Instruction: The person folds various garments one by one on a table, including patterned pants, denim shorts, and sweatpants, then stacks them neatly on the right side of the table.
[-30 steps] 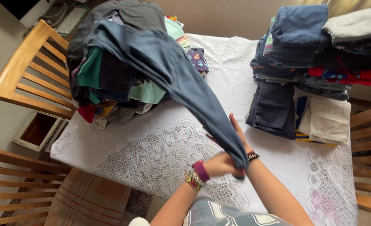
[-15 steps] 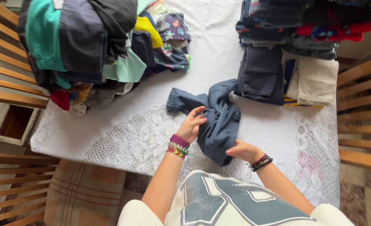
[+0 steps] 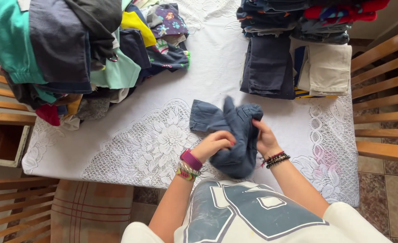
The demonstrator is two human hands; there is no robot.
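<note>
A white lace tablecloth (image 3: 154,144) covers the table, with a loose heap of mixed clothes (image 3: 68,54) far left. The crumpled blue denim garment (image 3: 232,135) lies near the front edge; the left hand (image 3: 214,145) and right hand (image 3: 265,137) both grip it, fingers curled closed.

The person wears a white short-sleeved shirt (image 3: 253,216) with large slate-blue block shapes, outlined in white, printed across the chest, and both forearms are bare below the sleeves. The wrist of the left hand (image 3: 214,145) carries a broad magenta band (image 3: 191,159), and just below it sits a woven bracelet (image 3: 185,173) in a zigzag of pink, yellow and green, with a thin pale strand between the two. The wrist of the right hand (image 3: 265,139) has a cluster of dark beaded bracelets (image 3: 276,159) edged by a thin red strand, and pink polish shows on the fingernails of both hands.
</note>
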